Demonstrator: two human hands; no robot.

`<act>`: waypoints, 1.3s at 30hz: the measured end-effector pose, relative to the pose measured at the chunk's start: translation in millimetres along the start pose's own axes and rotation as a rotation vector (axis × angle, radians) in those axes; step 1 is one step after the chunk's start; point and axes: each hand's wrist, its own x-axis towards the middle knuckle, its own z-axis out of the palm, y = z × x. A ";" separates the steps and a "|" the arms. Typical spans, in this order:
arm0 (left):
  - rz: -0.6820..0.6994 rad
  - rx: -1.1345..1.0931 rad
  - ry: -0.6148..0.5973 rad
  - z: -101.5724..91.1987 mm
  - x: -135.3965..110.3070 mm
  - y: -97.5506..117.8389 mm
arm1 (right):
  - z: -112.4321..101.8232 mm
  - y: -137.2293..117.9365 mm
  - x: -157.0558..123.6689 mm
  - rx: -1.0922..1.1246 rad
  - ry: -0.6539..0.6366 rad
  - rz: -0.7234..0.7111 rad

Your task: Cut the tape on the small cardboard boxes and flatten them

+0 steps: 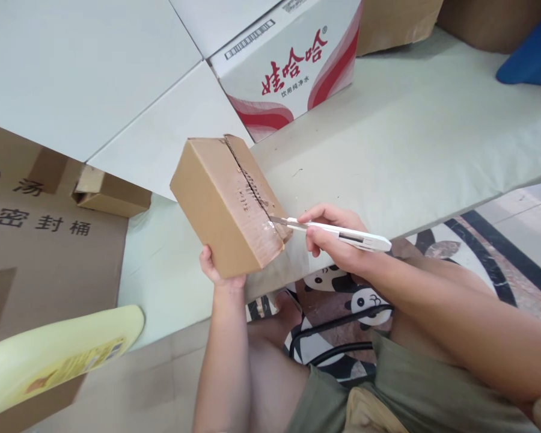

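Note:
A small brown cardboard box [216, 204] is held tilted in front of me, above the pale cloth. My left hand [220, 273] grips it from below at its lower end, with part of the fingers hidden behind the box. In my right hand [336, 234] is a white utility knife [342, 233], pinched between thumb and fingers. Its blade touches the taped seam near the box's lower right end. Along that seam the tape is torn and the cardboard is ragged, with a dark slit along the upper part.
A white and red water carton [293, 66] stands behind the box, beside large white panels [85, 66]. At left are a big printed carton [49, 252] and a yellow bottle [63, 355]. A blue object [532, 54] lies at the far right of the pale cloth [410, 138].

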 end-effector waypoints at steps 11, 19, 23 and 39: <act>-0.009 -0.005 -0.001 -4.1 0.6 0.5 | -0.2 0.6 1.0 0.045 -0.014 0.058; -0.001 0.007 -0.010 -9.5 2.1 0.0 | -3.6 0.3 2.1 0.053 -0.049 0.083; -0.052 -0.009 -0.018 -11.9 2.2 0.2 | -3.2 -1.1 2.5 0.055 -0.061 0.112; -0.008 -0.040 -0.028 -9.2 5.3 1.7 | -7.1 -0.3 5.5 0.158 0.029 0.007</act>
